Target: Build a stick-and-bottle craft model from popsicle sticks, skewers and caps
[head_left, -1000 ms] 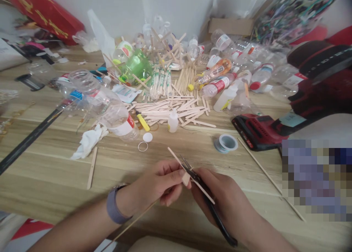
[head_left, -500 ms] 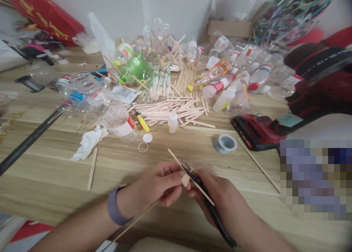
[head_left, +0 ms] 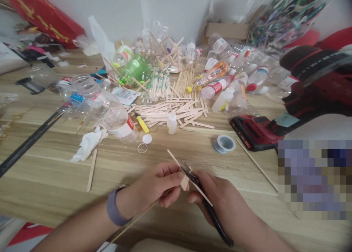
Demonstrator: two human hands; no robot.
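Pinching a wooden stick (head_left: 173, 158) between thumb and fingers of the inward-turned left hand (head_left: 170, 186), between both hands; gripping a black-handled tool (head_left: 218, 223) against it with curled right hand (head_left: 221, 195). Legible to the right of the right hand, on a red battery (head_left: 251, 133): "2.0". Too blurred to read, beyond the left hand: lettering on a bottle label (head_left: 123, 130).

The red-and-black battery (head_left: 254, 132) reads "2.0" (small, along its edge); other lettering is too blurred.
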